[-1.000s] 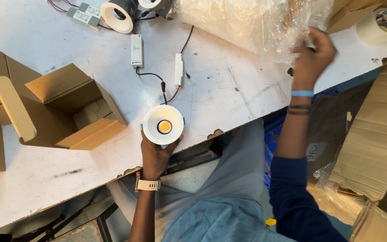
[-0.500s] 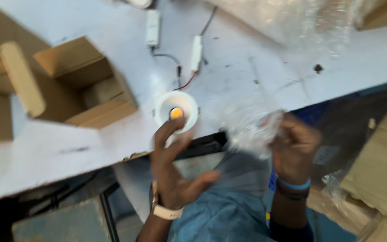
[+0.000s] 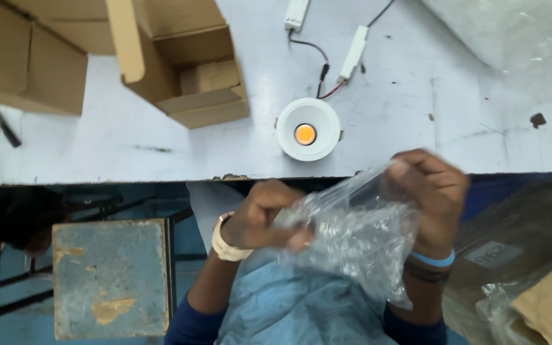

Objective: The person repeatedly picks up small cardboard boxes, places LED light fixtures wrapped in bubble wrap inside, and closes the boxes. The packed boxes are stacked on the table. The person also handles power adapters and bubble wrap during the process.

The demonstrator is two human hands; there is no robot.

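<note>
Both hands hold a clear plastic bag (image 3: 359, 233) over my lap, below the table's front edge. My left hand (image 3: 266, 214) pinches the bag's left side, and my right hand (image 3: 429, 188) grips its upper right corner. A round white downlight (image 3: 308, 129) with an orange centre rests on the white table (image 3: 97, 150) just above the hands, untouched. Red and black wires run from it to a small white driver (image 3: 354, 51).
An open cardboard box (image 3: 186, 61) stands at the table's upper left, with more cardboard (image 3: 20, 57) beside it. A heap of clear plastic (image 3: 519, 38) lies at the top right. A blue stool (image 3: 111, 275) stands lower left, cartons (image 3: 544, 306) lower right.
My left hand let go of the downlight and dropped to the bag. My right hand brought a plastic bag down from the heap to my lap. The view shifted toward me.
</note>
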